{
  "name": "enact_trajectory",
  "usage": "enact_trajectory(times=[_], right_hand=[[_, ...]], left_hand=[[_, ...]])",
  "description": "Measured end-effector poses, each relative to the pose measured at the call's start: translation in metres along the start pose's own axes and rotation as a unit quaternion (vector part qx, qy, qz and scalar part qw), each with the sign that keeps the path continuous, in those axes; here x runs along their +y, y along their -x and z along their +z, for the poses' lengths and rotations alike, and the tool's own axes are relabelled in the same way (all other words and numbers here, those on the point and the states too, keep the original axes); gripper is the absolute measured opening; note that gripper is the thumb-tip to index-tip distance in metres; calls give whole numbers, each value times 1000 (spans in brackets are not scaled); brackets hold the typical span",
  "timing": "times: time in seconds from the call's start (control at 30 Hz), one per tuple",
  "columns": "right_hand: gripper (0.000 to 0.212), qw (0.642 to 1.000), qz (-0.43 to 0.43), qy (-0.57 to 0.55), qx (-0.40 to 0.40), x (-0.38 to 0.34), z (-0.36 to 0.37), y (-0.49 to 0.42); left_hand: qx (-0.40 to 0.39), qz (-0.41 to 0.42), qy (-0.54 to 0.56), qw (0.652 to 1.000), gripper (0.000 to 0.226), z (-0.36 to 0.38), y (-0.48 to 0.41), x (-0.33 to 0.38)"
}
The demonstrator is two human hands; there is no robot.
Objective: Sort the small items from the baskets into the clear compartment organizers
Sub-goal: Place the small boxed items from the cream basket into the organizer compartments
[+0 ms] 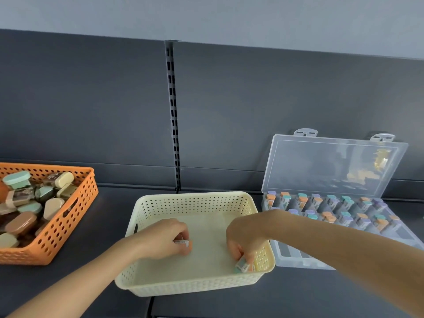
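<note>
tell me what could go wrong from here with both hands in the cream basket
The right hand seems to grip more than one of the small pieces at the corner of the cream basket; one may slip out on the way over. Its forearm crosses above the clear organizer, so it could brush the pieces standing in the filled rows. The left hand only pinches an orange-tipped piece, an easy drop.

The cream basket (195,288) and orange basket (59,228) are showing matt, perforated plastic; the organizer (321,166) is gleaming as clear, glossy plastic; the shelf (107,214) is looking matt.
</note>
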State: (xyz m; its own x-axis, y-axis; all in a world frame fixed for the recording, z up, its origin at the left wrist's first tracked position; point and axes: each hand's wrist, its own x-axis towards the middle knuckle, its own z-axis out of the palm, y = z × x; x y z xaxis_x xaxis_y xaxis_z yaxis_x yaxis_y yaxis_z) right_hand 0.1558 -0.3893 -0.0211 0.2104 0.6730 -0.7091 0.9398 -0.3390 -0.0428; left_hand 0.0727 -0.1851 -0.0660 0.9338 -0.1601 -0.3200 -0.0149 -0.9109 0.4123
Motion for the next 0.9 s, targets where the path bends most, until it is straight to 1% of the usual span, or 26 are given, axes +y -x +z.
enact_trajectory(times=[0.07, 0.23, 0.43, 0.57, 0.7, 0.77, 0.83, 0.9], right_hand=[[26, 1000, -9, 23, -14, 0, -1, -2], [33, 995, -17, 79, -54, 1, -1, -9], [38, 997, 5, 16, -79, 6, -8, -6], [37, 996, 7, -5, -86, 8, -11, -3], [36, 995, 20, -96, -36, 13, -11, 4], [34, 986, 20, -164, -1, 13, -11, 7], [31, 977, 16, -202, 65, 12, -9, 8], [28, 964, 26, -213, 154, 12, -5, 5]], left_hand=[[-2, 6, 5, 1000, 14, 1, -1, -2], [-11, -3, 4, 1000, 23, 3, -4, -4], [-9, 1, 1, 1000, 20, 6, -6, -3], [3, -6, 7, 1000, 17, 7, -6, -4], [27, -7, 28, 999, 13, 6, -6, -3], [44, -4, 42, 998, 23, 6, -6, -1], [76, 4, 50, 996, 25, 4, -6, 2], [119, 10, 73, 990, 17, 2, -6, 4]])
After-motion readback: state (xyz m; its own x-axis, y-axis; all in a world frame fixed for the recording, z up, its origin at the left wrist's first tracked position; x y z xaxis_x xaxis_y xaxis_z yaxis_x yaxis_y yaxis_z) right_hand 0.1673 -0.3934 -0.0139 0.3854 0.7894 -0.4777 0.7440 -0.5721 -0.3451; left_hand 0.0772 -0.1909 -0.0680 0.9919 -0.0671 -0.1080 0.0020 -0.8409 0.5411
